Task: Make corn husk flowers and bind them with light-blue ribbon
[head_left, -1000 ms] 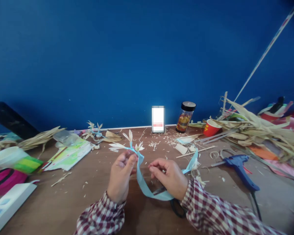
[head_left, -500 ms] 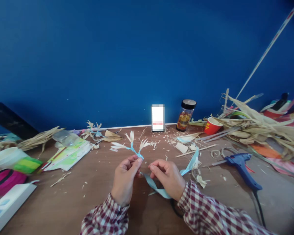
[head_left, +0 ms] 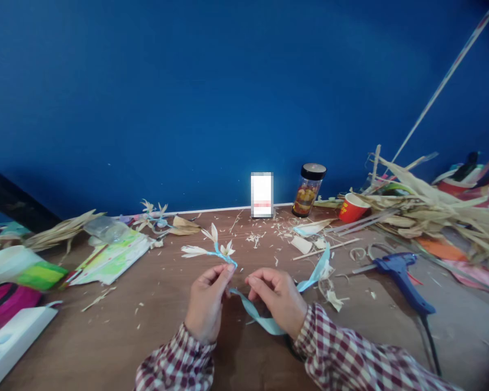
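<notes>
My left hand [head_left: 208, 301] pinches a branched sprig of pale dried-husk flowers [head_left: 212, 234] by its blue-wrapped stem [head_left: 224, 257], thumb and fingers pressed together. The blooms stick up and to the left above the thumb. From beside the left fingertips a light-blue ribbon [head_left: 256, 315] hangs in a curve and runs beneath my right hand [head_left: 275, 296]. It shows again beyond that hand. The right fingers are curled and pinched close to the sprig's lower end; anything between them is hidden.
A blue glue gun [head_left: 403, 279] lies at the right with its cord towards me. Behind it are a heap of dried husks [head_left: 427, 209], a red paper cup [head_left: 353, 207] and a dark-lidded jar [head_left: 308, 190]. A white power strip [head_left: 14, 345] lies at the left.
The sprig has turned in my left fingers: its blooms sit lower and further left, and the right-hand bloom now faces differently. Both hands stay nearly in place.
</notes>
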The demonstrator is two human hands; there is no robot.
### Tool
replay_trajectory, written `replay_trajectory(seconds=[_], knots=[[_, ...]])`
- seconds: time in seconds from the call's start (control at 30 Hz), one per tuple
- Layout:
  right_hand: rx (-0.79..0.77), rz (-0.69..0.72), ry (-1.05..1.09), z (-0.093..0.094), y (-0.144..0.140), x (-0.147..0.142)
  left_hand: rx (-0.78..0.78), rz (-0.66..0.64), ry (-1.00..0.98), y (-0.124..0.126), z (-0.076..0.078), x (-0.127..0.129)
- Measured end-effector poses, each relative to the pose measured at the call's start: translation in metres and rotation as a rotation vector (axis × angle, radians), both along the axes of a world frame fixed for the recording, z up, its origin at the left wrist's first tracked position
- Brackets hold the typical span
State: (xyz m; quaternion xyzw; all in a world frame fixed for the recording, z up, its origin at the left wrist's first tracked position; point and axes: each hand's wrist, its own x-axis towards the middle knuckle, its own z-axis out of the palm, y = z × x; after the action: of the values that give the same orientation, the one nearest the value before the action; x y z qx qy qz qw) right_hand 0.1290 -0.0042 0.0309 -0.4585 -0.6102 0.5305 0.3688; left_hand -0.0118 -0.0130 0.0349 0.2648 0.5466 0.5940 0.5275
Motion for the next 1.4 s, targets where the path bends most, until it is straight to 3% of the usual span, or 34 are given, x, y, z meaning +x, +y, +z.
replay_trajectory(seconds=[0.3, 0.47, 0.57, 0.7, 0.83, 0.93, 1.0, 1.1, 1.23, 1.33, 1.4], knots=[[-0.125, -0.004, 0.075, -0.007, 0.002, -0.001, 0.133, 0.053, 0.150, -0.001, -0.010, 0.001], [-0.099, 0.083, 0.028, -0.005, 0.001, 0.000, 0.075, 0.060, 0.116, 0.003, -0.004, -0.006], [0.106, 0.158, -0.129, 0.004, -0.005, 0.015, 0.058, 0.157, 0.011, 0.008, 0.007, -0.022], [0.437, 0.235, -0.551, 0.019, -0.013, 0.047, 0.026, 0.224, -0.027, 0.011, 0.031, -0.050], [0.669, 0.292, -0.821, 0.020, -0.014, 0.078, 0.068, 0.280, -0.106, 0.015, 0.054, -0.077], [0.850, 0.235, -0.876, 0.016, -0.011, 0.093, 0.134, 0.367, -0.150, 0.020, 0.061, -0.094], [0.896, 0.136, -0.882, 0.015, -0.011, 0.100, 0.132, 0.344, -0.164, 0.024, 0.060, -0.100], [0.890, 0.081, -0.912, 0.015, -0.011, 0.106, 0.131, 0.313, -0.181, 0.030, 0.053, -0.101], [0.785, 0.281, -0.929, 0.024, -0.008, 0.108, 0.144, 0.301, -0.151, 0.034, 0.047, -0.088], [0.562, 0.201, -0.736, 0.039, 0.002, 0.099, 0.107, 0.242, -0.057, 0.031, 0.043, -0.066], [0.368, 0.116, -0.490, 0.048, 0.010, 0.084, 0.005, 0.110, 0.131, 0.025, 0.040, -0.047]])
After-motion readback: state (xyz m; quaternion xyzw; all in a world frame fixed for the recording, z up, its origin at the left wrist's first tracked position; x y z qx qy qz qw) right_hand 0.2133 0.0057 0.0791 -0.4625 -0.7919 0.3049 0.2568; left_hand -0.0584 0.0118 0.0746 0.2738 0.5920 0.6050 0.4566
